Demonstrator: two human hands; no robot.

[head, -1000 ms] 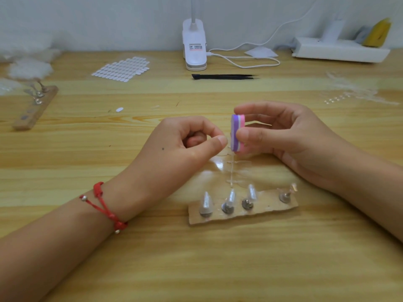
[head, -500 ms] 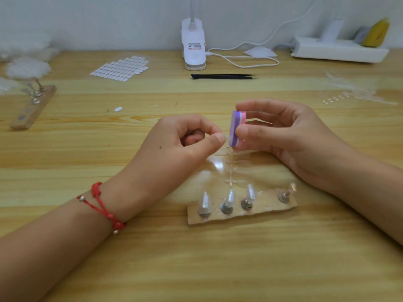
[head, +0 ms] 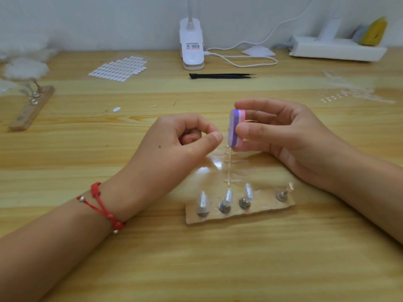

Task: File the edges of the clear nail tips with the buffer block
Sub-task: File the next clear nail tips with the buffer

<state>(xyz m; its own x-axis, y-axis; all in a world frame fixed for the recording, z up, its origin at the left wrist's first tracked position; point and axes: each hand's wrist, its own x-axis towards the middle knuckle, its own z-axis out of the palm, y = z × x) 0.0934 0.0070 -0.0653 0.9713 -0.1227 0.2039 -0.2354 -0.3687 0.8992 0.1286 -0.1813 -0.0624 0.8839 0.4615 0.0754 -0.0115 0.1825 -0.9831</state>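
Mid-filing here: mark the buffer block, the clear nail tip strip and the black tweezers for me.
buffer block [head: 233, 127]: head view, on its purple side face.
clear nail tip strip [head: 229, 166]: head view, on its central stem.
black tweezers [head: 220, 76]: head view, mid-length of the arms.

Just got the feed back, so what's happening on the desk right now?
A person's right hand pinches the pink-and-purple buffer block upright above a clear nail tip strip. The left hand is curled, thumb tip beside the block; whether it pinches the strip is unclear. A wooden holder with mounted tips sits nearer the person.
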